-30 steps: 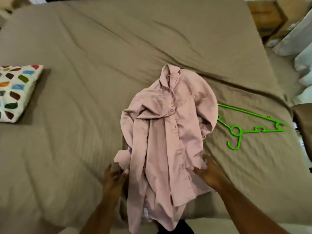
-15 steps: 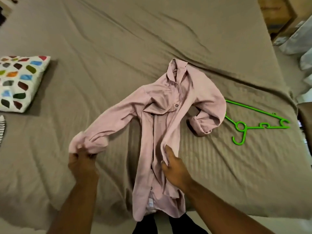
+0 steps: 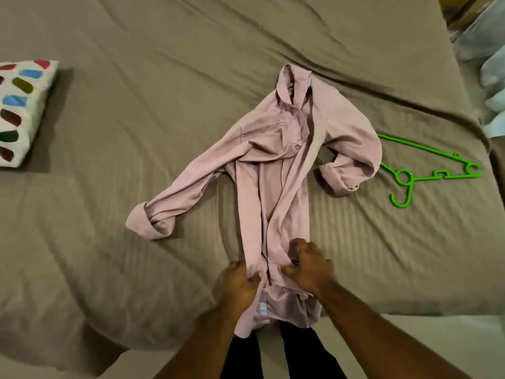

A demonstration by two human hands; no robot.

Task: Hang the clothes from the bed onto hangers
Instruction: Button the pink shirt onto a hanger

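Head view: pink shirt (image 3: 276, 187) lies front-up on the bed (image 3: 136, 127), not yet on a hanger. Its long axis runs straight away from the person, with the hem at the near bed edge and the collar (image 3: 293, 88) at the far end.

Both hands work at the hem end. The left hand (image 3: 240, 288) has its fingers curled in, pinching the front edge by a lower button. The right hand (image 3: 308, 269) has its fingers bent over and is gripping the opposite front edge just beside it. The hands are close together, with only the placket between them.

One sleeve is flung out to the left, cuff rolled (image 3: 153, 220). The other is folded back on itself at the right (image 3: 344, 176).

The green hanger (image 3: 426, 150) lies flat on the bed to the right of the shirt, just beyond that folded sleeve, hook end toward the person. It is well apart from both hands, and the right hand is the nearer (likely the one to reach for it).

Judgement: the collar, where the hanger must enter, is the point farthest from the fingers. The shirt probably needs opening or lifting first.

A patterned pillow (image 3: 19, 110) sits at far left.
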